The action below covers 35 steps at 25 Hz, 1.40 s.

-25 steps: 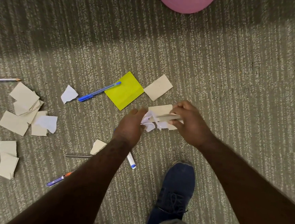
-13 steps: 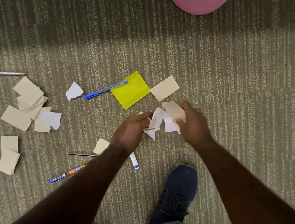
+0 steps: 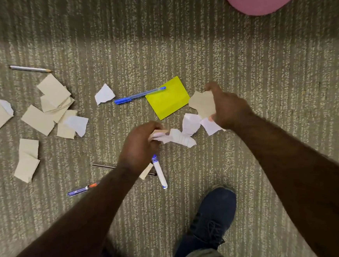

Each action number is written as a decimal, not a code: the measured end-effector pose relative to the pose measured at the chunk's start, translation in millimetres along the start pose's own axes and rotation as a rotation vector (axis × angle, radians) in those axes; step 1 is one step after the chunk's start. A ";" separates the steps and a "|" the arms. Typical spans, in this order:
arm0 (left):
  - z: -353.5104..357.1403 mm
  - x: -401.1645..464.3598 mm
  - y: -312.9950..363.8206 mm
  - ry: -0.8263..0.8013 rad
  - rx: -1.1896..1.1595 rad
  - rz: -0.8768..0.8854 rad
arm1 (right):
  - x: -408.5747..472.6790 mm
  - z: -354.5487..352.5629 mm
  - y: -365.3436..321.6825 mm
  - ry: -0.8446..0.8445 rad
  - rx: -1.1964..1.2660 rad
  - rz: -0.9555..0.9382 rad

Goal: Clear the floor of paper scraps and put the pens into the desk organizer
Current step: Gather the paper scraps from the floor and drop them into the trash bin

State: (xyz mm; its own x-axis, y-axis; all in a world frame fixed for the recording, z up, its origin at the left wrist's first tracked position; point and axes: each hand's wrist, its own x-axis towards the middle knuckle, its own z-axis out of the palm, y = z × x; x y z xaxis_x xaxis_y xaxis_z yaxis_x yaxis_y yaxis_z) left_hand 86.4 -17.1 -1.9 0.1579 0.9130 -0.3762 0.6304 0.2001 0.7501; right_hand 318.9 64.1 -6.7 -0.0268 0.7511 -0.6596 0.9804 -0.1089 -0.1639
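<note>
Left hand (image 3: 141,146) grip is closed on a wad of scraps (image 3: 174,138); right hand (image 3: 227,108) pinches a tan scrap (image 3: 203,104) plus white pieces. Both are low over the floor (image 3: 270,75), mid-scene. Risk: loose white bits look likely to slip out of the overfull hands. Tan scrap pile (image 3: 51,102) far left, blue pen (image 3: 138,95) and marker (image 3: 160,174) untouched; organizer not in view.

No readable text, label, brand or number for you anywhere. White scrap (image 3: 181,139) in your left hand (image 3: 141,146) shows faint ruled grid lines only, no words. Pen barrels too small and blurred for print.
</note>
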 end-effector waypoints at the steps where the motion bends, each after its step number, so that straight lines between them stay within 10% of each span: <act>1: -8.3 -7.3 -2.1 0.030 -0.039 -0.058 | 1.1 -0.7 -0.4 -0.022 0.006 0.025; 13: -25.7 -80.1 -60.3 -0.243 0.094 -0.286 | -81.4 23.7 8.8 0.225 0.392 0.027; 28: -35.6 -53.1 -54.0 -0.075 0.152 -0.247 | -74.9 98.0 -61.8 0.250 0.220 -0.034; 35: -87.5 -50.9 -73.6 0.265 -0.051 -0.320 | -95.7 96.6 -70.3 0.417 0.600 -0.069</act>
State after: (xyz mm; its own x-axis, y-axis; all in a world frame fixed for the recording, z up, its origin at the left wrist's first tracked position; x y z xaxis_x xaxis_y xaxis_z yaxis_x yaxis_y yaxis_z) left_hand -34.5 -47.1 9.7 -0.2456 0.8602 -0.4469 0.5762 0.5003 0.6464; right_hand 233.7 -63.0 -2.9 0.1092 0.9415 -0.3189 0.7006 -0.3005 -0.6473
